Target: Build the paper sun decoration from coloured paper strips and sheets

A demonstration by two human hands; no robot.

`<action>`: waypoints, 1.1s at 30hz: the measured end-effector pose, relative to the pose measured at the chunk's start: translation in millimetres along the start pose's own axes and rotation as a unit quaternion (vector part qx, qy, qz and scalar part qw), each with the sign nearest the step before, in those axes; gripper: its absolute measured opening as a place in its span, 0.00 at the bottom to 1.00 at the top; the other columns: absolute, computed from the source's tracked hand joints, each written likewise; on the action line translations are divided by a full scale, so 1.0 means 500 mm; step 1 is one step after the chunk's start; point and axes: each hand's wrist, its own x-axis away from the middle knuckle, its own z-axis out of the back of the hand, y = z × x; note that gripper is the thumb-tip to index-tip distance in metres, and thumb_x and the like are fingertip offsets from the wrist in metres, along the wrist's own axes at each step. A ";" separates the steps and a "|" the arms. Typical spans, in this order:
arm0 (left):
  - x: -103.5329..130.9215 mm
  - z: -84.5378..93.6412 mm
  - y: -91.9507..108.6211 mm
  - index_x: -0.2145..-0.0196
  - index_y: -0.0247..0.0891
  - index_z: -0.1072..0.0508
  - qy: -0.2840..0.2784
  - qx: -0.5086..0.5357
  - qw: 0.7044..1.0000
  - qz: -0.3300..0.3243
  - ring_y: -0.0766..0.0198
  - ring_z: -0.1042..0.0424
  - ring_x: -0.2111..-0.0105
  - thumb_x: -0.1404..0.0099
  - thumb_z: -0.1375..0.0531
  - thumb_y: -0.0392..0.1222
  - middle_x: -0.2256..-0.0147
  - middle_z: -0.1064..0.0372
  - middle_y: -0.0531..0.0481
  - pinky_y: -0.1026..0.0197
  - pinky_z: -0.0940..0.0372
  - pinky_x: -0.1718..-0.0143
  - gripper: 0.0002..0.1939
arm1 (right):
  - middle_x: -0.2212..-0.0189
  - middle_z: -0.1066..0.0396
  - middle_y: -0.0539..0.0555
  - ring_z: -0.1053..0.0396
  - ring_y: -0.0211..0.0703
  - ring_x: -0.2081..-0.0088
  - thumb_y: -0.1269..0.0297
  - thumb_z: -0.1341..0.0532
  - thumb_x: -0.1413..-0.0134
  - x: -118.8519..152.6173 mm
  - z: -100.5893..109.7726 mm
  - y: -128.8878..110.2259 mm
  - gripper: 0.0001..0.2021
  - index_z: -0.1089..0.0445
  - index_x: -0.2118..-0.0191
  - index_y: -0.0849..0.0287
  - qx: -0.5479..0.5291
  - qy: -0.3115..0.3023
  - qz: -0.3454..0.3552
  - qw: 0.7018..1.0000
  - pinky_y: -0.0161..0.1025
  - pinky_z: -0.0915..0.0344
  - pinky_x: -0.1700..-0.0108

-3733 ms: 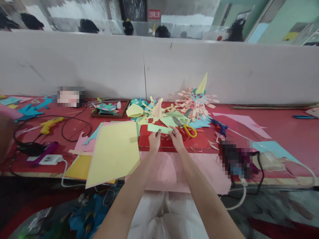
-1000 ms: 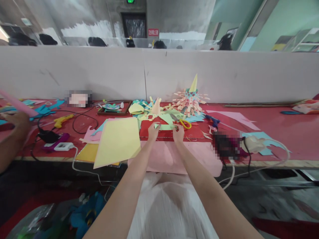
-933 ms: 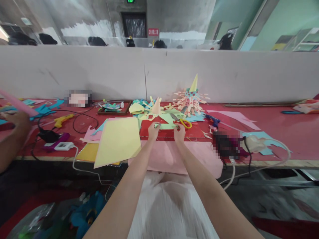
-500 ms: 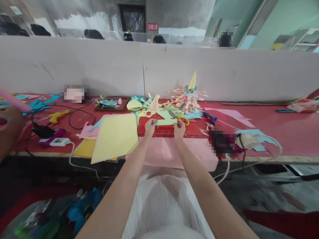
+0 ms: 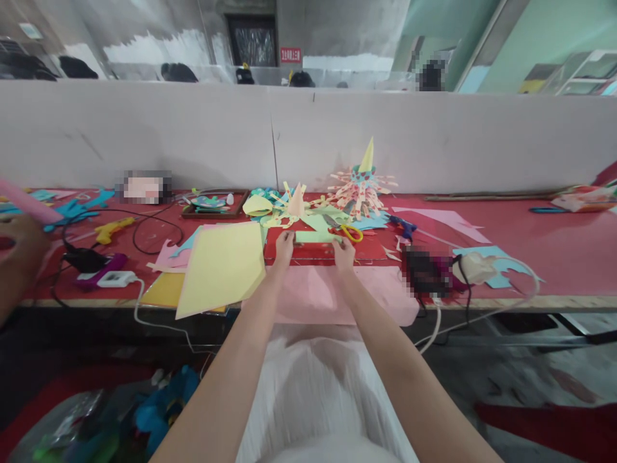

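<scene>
A light green paper strip (image 5: 315,237) is stretched level between my two hands, above a red board (image 5: 318,254). My left hand (image 5: 285,246) pinches its left end and my right hand (image 5: 344,251) pinches its right end. Just beyond the right hand lie scissors with yellow handles (image 5: 351,233). A pale peach paper cone (image 5: 297,202) with cut strips around its base stands behind the strip. Farther right is a taller paper piece with a yellow cone (image 5: 367,157) and a pink fringe (image 5: 359,196). Pink sheet material (image 5: 332,292) hangs over the table edge before me.
Yellow paper sheets (image 5: 222,263) lie to the left and jut past the table edge. A yellow glue gun (image 5: 113,229) and a blue glue gun (image 5: 403,227) rest on either side. Power strips with cables (image 5: 116,278) lie nearby. Another person's hand (image 5: 22,254) is at far left.
Both hands still hold the strip. My left hand has shifted slightly left along with the whole view, and the strip stays stretched. The other person's hand at far left moved a little.
</scene>
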 end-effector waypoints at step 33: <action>0.014 -0.003 -0.004 0.75 0.38 0.26 -0.120 -0.085 0.985 -0.094 0.65 0.32 0.75 0.52 0.37 0.44 0.75 0.28 0.51 0.64 0.36 0.71 0.08 | 0.77 0.29 0.50 0.31 0.40 0.73 0.59 0.39 0.61 0.007 -0.003 0.008 0.09 0.32 0.71 0.59 0.141 -0.179 0.052 0.972 0.39 0.34 0.65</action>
